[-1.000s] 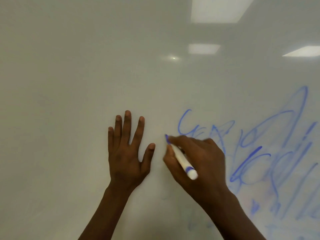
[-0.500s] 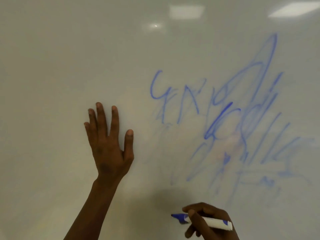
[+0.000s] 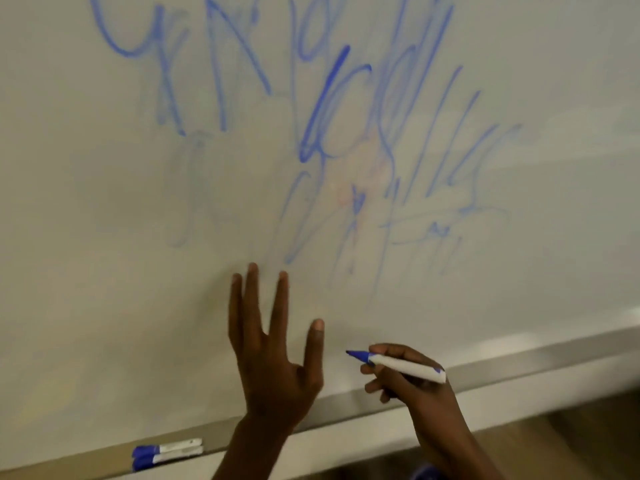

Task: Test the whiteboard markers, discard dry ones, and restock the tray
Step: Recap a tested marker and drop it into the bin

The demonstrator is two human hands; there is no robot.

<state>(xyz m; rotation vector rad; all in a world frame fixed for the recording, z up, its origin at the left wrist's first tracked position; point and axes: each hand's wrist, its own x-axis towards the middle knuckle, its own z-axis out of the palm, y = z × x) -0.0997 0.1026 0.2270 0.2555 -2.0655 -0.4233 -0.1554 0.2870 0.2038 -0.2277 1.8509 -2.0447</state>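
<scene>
Your right hand grips the uncapped marker, fingers curled round its white barrel. Its long axis runs nearly level, blue tip pointing left and slightly up, just off the whiteboard near its bottom edge. Your left hand is raised, fingers straight and spread, holding nothing. Two capped markers lie lengthwise on the tray, blue caps left.

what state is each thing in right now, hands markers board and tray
left hand: open, fingers spread in front of the board, holding nothing
right hand: grips the held marker
held marker: uncapped, blue tip pointing left, off the board
tray markers: two, capped, lying side by side on the tray
board: covered in blue scribbles, some bold, some faint
tray: holds two markers at its left end
</scene>
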